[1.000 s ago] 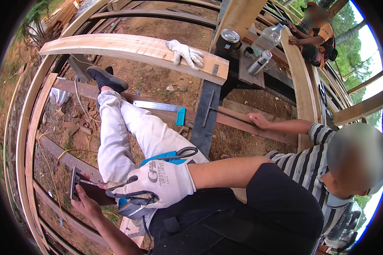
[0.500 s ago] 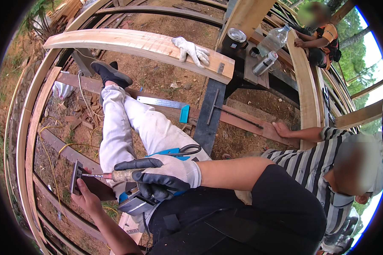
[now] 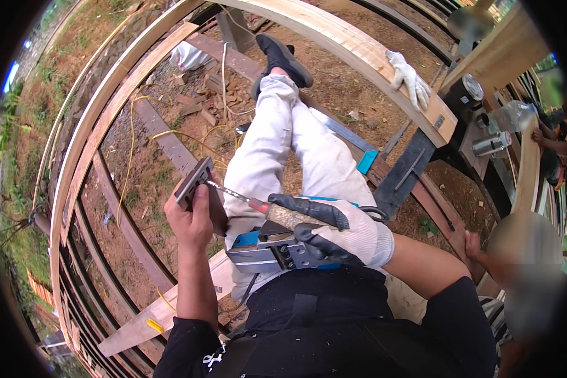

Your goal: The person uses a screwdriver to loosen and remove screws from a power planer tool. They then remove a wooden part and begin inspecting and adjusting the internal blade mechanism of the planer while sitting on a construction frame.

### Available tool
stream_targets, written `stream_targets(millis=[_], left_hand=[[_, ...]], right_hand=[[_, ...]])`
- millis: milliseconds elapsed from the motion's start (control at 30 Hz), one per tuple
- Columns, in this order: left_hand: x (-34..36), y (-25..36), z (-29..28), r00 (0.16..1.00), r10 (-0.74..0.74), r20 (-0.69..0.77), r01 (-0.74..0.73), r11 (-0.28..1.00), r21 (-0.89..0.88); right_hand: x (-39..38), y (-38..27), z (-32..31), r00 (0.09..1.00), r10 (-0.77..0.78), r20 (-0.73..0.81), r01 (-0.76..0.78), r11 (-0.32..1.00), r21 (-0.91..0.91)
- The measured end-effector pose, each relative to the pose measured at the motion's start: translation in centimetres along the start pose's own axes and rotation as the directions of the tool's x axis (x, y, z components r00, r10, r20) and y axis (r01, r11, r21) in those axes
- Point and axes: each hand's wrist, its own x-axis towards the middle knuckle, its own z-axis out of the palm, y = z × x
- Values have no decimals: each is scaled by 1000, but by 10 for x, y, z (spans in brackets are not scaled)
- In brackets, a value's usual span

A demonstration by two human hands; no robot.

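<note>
My bare left hand [image 3: 192, 217] grips a dark flat block with a slotted metal edge piece [image 3: 194, 183], fingers and thumb closed on its sides. My right hand [image 3: 353, 230], in a white glove with dark grey coated fingers, is wrapped round the worn handle of a screwdriver [image 3: 290, 217] with a red collar. The shaft slants up to the left, its tip at the block's metal edge. Below the screwdriver, a blue and silver power planer [image 3: 258, 255] lies upside down on my lap, partly hidden by the gloved hand.
A white glove [image 3: 409, 82] lies on a thick wooden beam [image 3: 334, 31] ahead. A blue-handled square [image 3: 367, 162] rests beyond my legs. Right of it stand a steel flask [image 3: 491, 143] and a plastic bottle [image 3: 510, 118]. A co-worker's hand [image 3: 472, 242] is at right. Yellow cord [image 3: 131, 145] crosses the ground.
The view has turned left, so the beam, square and bottles sit farther right in the picture. Both hands keep their holds, with the screwdriver tip still at the block.
</note>
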Motion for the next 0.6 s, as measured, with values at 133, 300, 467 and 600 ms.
stream_targets(millis=[133,300,467,600], left_hand=[[7,-2,-5,998,57,-8,-56,992,111],[9,-7,-5,995,57,-76,-57,998,9],[-3,-2,-12,996,87,-20,-84,990,115],[-4,5,-17,989,138,58,-145,978,152]], right_hand=[[6,-24,5,966,-122,227,240,107,-965],[11,-7,12,951,-116,285,283,-35,-958],[2,-8,15,950,293,-111,-210,859,468],[8,12,7,668,-667,330,582,191,-791]])
